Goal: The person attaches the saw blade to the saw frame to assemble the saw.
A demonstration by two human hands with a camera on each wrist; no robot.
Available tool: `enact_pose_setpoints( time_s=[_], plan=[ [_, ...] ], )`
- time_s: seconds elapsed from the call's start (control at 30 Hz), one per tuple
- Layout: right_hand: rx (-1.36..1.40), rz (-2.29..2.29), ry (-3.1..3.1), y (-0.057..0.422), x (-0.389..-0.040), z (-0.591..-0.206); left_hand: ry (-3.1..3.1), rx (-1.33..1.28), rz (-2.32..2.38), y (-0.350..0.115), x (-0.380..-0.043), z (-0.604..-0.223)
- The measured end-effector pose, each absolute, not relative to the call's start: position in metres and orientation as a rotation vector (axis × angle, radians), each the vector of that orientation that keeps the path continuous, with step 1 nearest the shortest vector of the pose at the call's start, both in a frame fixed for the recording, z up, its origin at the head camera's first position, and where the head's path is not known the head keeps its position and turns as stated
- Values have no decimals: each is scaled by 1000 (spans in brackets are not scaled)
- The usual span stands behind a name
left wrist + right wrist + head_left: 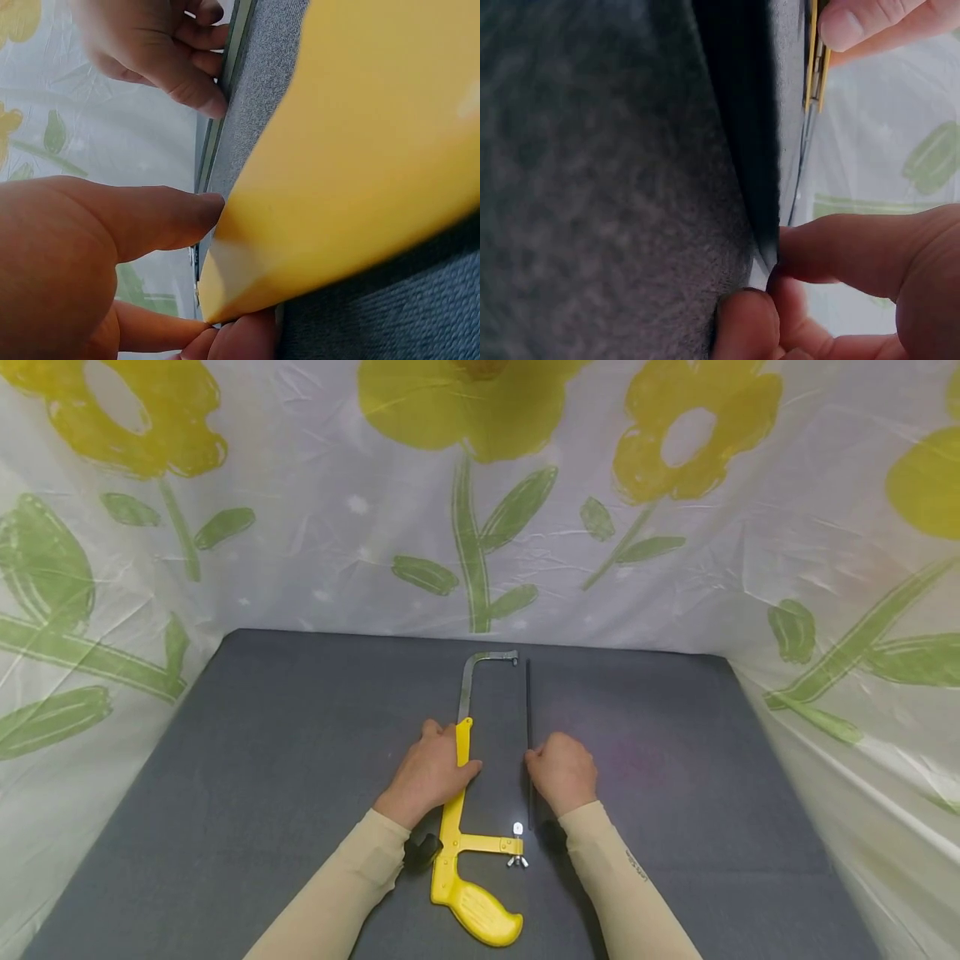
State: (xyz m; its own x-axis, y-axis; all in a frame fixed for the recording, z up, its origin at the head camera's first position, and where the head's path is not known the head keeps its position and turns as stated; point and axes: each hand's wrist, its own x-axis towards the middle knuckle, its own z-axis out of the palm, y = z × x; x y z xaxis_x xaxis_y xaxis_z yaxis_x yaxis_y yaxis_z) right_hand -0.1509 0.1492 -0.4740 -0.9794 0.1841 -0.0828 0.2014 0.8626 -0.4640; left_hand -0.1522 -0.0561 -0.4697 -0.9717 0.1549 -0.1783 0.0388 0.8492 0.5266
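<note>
A hacksaw frame [452, 818] with a yellow handle and a bare metal bow lies lengthwise on the table, its handle toward me. My left hand [427, 771] grips its yellow bar, thumb on the near side and fingers around the other, as the left wrist view shows. Just right of the frame, a thin dark hacksaw blade [528, 702] runs parallel to it, apart from both end posts. Near its middle, my right hand [564, 772] pinches the blade between thumb and fingers; in the right wrist view the blade [739, 97] stands on edge close over the cloth.
A dark grey cloth covers the table [675, 860]. At the frame's near post sits a wing nut [517, 861]. White sheeting [315, 527] printed with yellow flowers hangs behind the table and along both sides.
</note>
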Motion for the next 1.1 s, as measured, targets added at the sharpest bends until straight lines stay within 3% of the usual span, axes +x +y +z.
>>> enact_pose_setpoints(
  time_s=[1.1],
  plan=[
    [214, -1248, 2618, 164, -161, -466, 2843, 117, 741, -54, -150, -474]
  ],
)
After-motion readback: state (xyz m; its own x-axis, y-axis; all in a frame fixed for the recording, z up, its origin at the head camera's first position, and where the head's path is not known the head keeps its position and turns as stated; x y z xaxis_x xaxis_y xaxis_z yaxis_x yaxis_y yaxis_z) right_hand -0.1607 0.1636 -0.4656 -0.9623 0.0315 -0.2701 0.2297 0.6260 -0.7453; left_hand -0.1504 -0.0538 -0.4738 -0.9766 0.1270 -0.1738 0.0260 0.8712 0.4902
